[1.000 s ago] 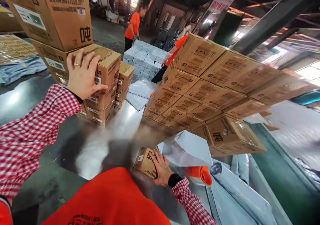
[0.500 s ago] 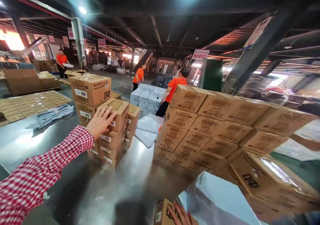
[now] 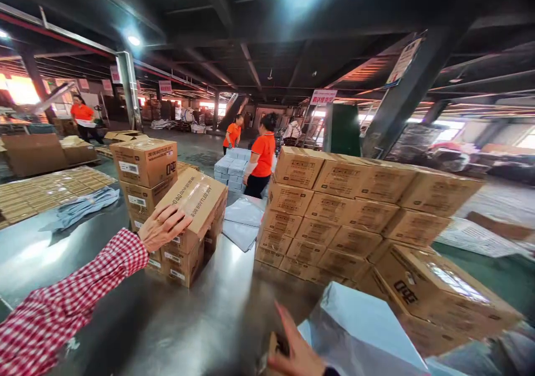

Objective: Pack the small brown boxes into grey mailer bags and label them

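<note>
My left hand [image 3: 162, 225] grips the near edge of a brown cardboard box [image 3: 195, 203] that sits tilted on top of a stack of like boxes [image 3: 178, 253]. A red-checked sleeve covers that arm. My right hand [image 3: 295, 351] rests at the bottom edge of the view, fingers spread, on a small brown box [image 3: 273, 347] that is mostly hidden beneath it. A grey plastic mailer bag [image 3: 359, 331] lies just right of that hand.
A shiny metal table [image 3: 217, 315] carries everything. A wide wall of brown boxes [image 3: 351, 220] stands at centre right, and a taped box [image 3: 438, 292] lies near right. Two people in orange shirts work by pale boxes [image 3: 234, 170] behind. Flat cardboard [image 3: 45, 184] lies left.
My left hand has tipped the top box toward me, lifting its far side. The view rose and my right hand's fingers have spread over the small box.
</note>
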`<state>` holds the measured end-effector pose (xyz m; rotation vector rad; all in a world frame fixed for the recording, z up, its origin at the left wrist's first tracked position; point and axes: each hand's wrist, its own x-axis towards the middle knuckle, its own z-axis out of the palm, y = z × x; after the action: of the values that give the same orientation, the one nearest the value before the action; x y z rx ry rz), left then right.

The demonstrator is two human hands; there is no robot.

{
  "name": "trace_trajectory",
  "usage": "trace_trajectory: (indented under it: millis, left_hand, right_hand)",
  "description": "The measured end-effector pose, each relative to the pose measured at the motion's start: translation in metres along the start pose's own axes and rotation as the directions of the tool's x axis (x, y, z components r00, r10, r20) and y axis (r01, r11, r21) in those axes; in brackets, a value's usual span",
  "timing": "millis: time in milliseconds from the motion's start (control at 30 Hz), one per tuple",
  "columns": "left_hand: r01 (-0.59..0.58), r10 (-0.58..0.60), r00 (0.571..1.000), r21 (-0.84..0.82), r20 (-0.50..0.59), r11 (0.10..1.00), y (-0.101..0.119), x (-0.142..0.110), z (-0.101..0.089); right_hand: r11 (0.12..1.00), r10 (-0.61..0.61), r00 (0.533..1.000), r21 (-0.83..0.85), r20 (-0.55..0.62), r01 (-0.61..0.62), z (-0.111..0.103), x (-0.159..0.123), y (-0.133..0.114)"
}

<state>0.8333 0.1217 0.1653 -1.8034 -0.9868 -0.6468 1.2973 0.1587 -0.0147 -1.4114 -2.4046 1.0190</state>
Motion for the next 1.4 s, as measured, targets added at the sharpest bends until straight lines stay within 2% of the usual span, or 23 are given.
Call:
trace_trajectory:
  millis: [67,100,167,233,267,333,433,500,533,600,633,700,733,800,833,900,967,1000,1133,1200,1267,1333,1400]
  left_hand:
    - [-0.032,0.031,0.999,-0.080,-0.023,0.996,0.015,-0.001,-0.009]
    - [-0.040,0.041,0.999,-0.128,0.003,0.991,0.025,-0.002,-0.014]
    - [-0.046,0.069,0.993,-0.229,0.094,0.972,0.048,-0.005,-0.020]
    - [-0.080,0.147,0.974,-0.348,0.170,0.934,0.072,-0.012,-0.020]
    - [-0.111,0.202,0.961,-0.409,0.186,0.906,0.084,-0.017,-0.017]
    - [-0.171,0.308,0.930,-0.507,0.200,0.845,0.105,-0.032,-0.008]
    - [-0.160,0.379,0.882,-0.577,0.282,0.801,0.132,-0.066,0.013]
    - [-0.055,0.357,0.846,-0.601,0.396,0.797,0.151,-0.096,0.027]
    - [0.019,0.335,0.823,-0.612,0.458,0.790,0.161,-0.112,0.033]
    - [0.180,0.289,0.769,-0.627,0.570,0.758,0.184,-0.146,0.043]
    - [0.253,0.271,0.745,-0.634,0.609,0.730,0.195,-0.163,0.046]
    - [0.389,0.204,0.715,-0.623,0.669,0.679,0.215,-0.191,0.050]
    - [0.459,0.140,0.701,-0.593,0.699,0.661,0.222,-0.202,0.051]
    - [0.605,0.014,0.654,-0.534,0.756,0.591,0.234,-0.217,0.051]
    - [0.676,-0.023,0.615,-0.512,0.788,0.529,0.237,-0.219,0.050]
    - [0.798,0.000,0.521,-0.488,0.853,0.353,0.243,-0.218,0.049]
    - [0.875,0.060,0.449,-0.453,0.891,0.173,0.247,-0.209,0.049]
    - [0.895,0.066,0.429,-0.433,0.901,0.106,0.249,-0.204,0.049]
    - [0.916,0.027,0.399,-0.398,0.917,-0.044,0.262,-0.189,0.048]
    - [0.923,0.010,0.377,-0.375,0.926,-0.084,0.269,-0.186,0.046]
    - [0.920,-0.013,0.378,-0.377,0.926,-0.109,0.276,-0.183,0.044]
    - [0.913,-0.037,0.390,-0.392,0.920,-0.115,0.282,-0.180,0.043]
    - [0.913,-0.056,0.390,-0.394,0.919,-0.107,0.288,-0.178,0.042]
  right_hand:
    - [0.936,-0.105,0.993,0.331,-0.048,0.115,-0.034,0.003,-0.052]
    - [0.882,-0.170,0.980,0.428,-0.101,0.197,-0.050,0.004,-0.077]
    - [0.791,-0.306,0.921,0.473,-0.242,0.387,-0.075,0.002,-0.118]
    - [0.773,-0.374,0.906,0.473,-0.197,0.422,-0.079,-0.002,-0.140]
    - [0.784,-0.372,0.915,0.477,-0.155,0.399,-0.071,-0.005,-0.144]
    - [0.810,-0.295,0.951,0.503,-0.097,0.302,-0.036,-0.011,-0.140]
    - [0.836,-0.060,0.992,0.538,-0.110,0.110,0.048,-0.015,-0.115]
    - [0.860,0.102,0.992,0.508,-0.075,-0.050,0.100,-0.018,-0.097]
    - [0.873,0.144,0.989,0.475,-0.036,-0.110,0.117,-0.020,-0.088]
    - [0.913,0.134,0.988,0.378,0.071,-0.151,0.129,-0.030,-0.072]
    - [0.941,0.109,0.988,0.309,0.106,-0.136,0.122,-0.036,-0.063]
    - [0.988,0.101,0.989,0.109,0.108,-0.112,0.092,-0.048,-0.045]
    - [0.991,0.136,0.986,-0.027,0.094,-0.134,0.073,-0.052,-0.035]
    - [0.924,0.268,0.958,-0.308,0.101,-0.226,0.040,-0.054,-0.017]
    - [0.872,0.333,0.933,-0.422,0.137,-0.249,0.028,-0.052,-0.009]
    - [0.798,0.399,0.892,-0.560,0.211,-0.224,0.018,-0.046,0.003]
    - [0.791,0.358,0.907,-0.589,0.224,-0.167,0.017,-0.040,0.009]
    - [0.795,0.324,0.923,-0.588,0.206,-0.148,0.017,-0.040,0.011]
    - [0.792,0.270,0.959,-0.587,0.089,-0.168,-0.005,-0.053,0.010]
    - [0.789,0.231,0.973,-0.580,-0.028,-0.204,-0.025,-0.063,0.001]
    - [0.786,0.105,0.975,-0.584,-0.194,-0.201,-0.040,-0.069,-0.016]
    - [0.756,-0.097,0.939,-0.638,-0.331,-0.148,-0.038,-0.067,-0.041]
    - [0.693,-0.282,0.874,-0.714,-0.396,-0.099,-0.013,-0.061,-0.067]
